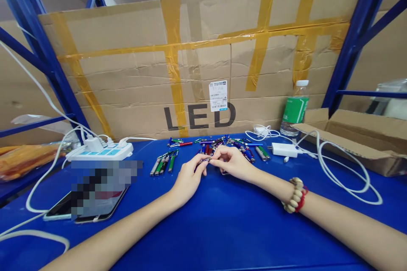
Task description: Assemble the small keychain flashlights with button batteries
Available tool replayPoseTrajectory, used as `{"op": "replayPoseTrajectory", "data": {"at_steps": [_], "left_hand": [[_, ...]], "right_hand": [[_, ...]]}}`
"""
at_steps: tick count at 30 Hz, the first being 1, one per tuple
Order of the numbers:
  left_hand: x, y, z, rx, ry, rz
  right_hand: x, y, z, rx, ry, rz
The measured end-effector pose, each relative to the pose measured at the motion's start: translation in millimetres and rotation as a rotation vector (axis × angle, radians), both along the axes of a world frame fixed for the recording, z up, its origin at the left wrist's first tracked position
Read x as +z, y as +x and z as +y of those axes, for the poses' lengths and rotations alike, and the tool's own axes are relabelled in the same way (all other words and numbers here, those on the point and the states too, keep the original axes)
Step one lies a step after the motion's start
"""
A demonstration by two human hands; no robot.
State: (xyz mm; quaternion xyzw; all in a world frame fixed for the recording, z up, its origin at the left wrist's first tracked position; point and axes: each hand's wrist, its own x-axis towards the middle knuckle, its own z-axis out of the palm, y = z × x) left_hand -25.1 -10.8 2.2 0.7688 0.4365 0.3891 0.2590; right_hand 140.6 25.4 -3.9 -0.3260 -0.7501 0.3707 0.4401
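My left hand [188,178] and my right hand [234,164] meet over the middle of the blue tabletop. Thumbs and fingertips of both are pinched on a small shiny metal piece [207,159], mostly covered by the fingers, so its exact kind does not show. Just behind the hands lies a loose pile of small coloured metal tubes with clasps [208,144], in blue, red, purple and green. Left of my left hand, several pen-like tubes [162,165] in silver, black and green rest side by side. A green and a silver tube [263,153] lie to the right.
At left are a white power strip [104,151] with plugs and two phones [104,209]. To the right stand a water bottle [295,108], a white adapter [284,150], looped white cable [365,178] and an open carton [365,139]. A taped cardboard sheet [136,84] closes off the back.
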Motion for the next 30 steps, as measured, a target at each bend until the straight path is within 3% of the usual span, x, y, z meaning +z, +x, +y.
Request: {"op": "replayPoseTrajectory", "data": {"at_steps": [11, 30], "left_hand": [[-0.2, 1.2, 1.6, 0.0, -0.045, -0.056], [0.3, 2.5, 0.6, -0.02, -0.106, -0.099]], "right_hand": [[2.8, -1.6, -3.7, -0.083, 0.042, -0.087], [2.1, -2.0, -3.8, -0.088, 0.035, -0.061]]}}
